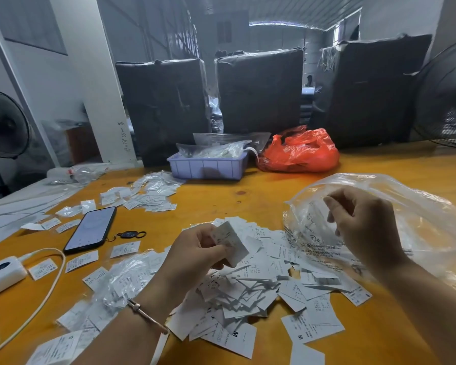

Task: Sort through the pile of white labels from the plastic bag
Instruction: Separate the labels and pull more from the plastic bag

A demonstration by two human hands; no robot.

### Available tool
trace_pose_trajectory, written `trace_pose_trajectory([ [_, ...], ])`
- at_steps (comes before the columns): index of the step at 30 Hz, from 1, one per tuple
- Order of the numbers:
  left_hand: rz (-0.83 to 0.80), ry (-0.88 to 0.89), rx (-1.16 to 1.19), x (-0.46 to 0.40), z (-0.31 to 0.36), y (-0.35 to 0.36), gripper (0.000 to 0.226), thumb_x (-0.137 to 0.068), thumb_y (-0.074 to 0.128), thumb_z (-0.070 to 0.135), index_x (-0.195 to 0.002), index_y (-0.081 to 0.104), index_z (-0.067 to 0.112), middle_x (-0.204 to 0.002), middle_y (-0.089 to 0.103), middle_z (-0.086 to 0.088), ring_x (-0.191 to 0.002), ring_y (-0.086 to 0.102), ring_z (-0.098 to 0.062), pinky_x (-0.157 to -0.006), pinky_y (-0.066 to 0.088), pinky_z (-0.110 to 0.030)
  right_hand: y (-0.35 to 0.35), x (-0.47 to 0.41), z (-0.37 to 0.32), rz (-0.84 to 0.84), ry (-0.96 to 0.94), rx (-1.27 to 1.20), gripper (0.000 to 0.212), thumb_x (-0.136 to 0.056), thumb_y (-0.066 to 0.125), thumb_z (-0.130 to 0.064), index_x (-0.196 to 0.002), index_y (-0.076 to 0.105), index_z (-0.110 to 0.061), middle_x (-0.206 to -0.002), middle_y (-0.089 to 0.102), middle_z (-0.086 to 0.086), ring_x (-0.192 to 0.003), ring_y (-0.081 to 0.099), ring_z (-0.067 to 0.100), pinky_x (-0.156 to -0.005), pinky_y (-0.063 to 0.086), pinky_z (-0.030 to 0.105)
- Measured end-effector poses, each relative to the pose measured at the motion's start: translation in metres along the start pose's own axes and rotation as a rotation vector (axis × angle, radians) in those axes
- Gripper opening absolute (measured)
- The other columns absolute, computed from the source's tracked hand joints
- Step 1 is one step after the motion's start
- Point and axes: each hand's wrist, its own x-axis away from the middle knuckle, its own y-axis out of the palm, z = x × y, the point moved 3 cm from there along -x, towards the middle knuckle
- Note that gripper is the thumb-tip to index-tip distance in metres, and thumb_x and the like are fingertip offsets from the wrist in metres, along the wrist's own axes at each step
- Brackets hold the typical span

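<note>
Two bare hands work above an orange desk [248,196] covered in paper. Left hand [195,252], a thin bracelet [148,316] on its wrist, has fingers and thumb curled round a small stack of white labels [231,242], held just above the main pile of white labels [250,288] — loose slips, several printed with size letters such as M, S and XL. Right hand [363,222] is raised to the right of the pile, its fingers bent and pinching the rim of a clear plastic bag [395,206] that billows open beside and partly over the labels.

Further left on the desk lie a dark phone [91,229] face up, a small key fob [128,235] touching nothing but its rings, and a white charger block [2,276] with a pale cable [42,296] curving toward the near edge. More labels, some in small clear sleeves, are scattered around these.

Toward the back sit a lilac plastic tray [208,167] holding clear packets and, just beside it, a crumpled red plastic bag [300,151]. Behind them stand three large dark wrapped bundles [258,90] — and a fan [448,96] at the far right.
</note>
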Motion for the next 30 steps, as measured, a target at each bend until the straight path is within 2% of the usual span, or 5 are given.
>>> trace_pose_trajectory([
  [7, -0.066, -0.073, 0.233, 0.000, 0.001, 0.000, 0.023, -0.081, 0.072, -0.005, -0.101, 0.068, 0.005, -0.087, 0.075, -0.017, -0.072, 0.074, -0.026, -0.060, 0.057, -0.024, 0.026, 0.015, -0.018, -0.336, 0.530, -0.857, 0.015, -0.087, 0.059, 0.005, -0.101, 0.060, -0.001, -0.072, 0.070, 0.016, -0.058, 0.065, 0.022, -0.050, 0.051, 0.024],
  [18, -0.356, -0.022, 0.299, 0.005, 0.008, 0.014, 0.033, -0.074, 0.072, 0.008, -0.107, 0.075, 0.003, -0.112, 0.073, -0.013, -0.108, 0.068, -0.026, -0.094, 0.056, -0.033, 0.040, 0.037, -0.051, -0.414, 0.436, -0.896, 0.033, -0.069, 0.078, 0.006, -0.097, 0.063, -0.004, -0.071, 0.070, 0.015, -0.059, 0.064, 0.018, -0.054, 0.048, 0.017],
  [25, -0.215, 0.022, 0.149, 0.006, 0.009, 0.019, 0.014, -0.083, 0.071, 0.000, -0.096, 0.076, -0.004, -0.096, 0.075, -0.020, -0.098, 0.069, -0.035, -0.089, 0.056, -0.039, 0.038, 0.041, -0.060, -0.393, 0.361, -0.879, 0.017, -0.072, 0.077, -0.008, -0.074, 0.060, -0.006, -0.083, 0.071, 0.008, -0.071, 0.066, 0.023, -0.063, 0.054, 0.032],
  [28, -0.144, 0.047, 0.210, 0.006, 0.011, 0.016, 0.015, -0.083, 0.069, 0.001, -0.096, 0.076, -0.003, -0.095, 0.075, -0.019, -0.099, 0.069, -0.035, -0.091, 0.055, -0.039, 0.036, 0.038, -0.062, -0.488, 0.254, -0.655, 0.023, -0.070, 0.073, -0.036, -0.070, 0.070, -0.013, -0.097, 0.067, -0.008, -0.086, 0.064, 0.011, -0.071, 0.055, 0.034],
  [30, -0.142, 0.080, 0.217, 0.006, 0.012, 0.016, 0.017, -0.083, 0.069, 0.003, -0.098, 0.076, -0.002, -0.098, 0.075, -0.020, -0.101, 0.068, -0.037, -0.094, 0.053, -0.041, 0.038, 0.040, -0.062, -0.565, 0.198, -0.548, 0.016, -0.074, 0.077, -0.028, -0.072, 0.071, -0.013, -0.105, 0.064, -0.008, -0.087, 0.062, 0.004, -0.072, 0.057, 0.030],
])
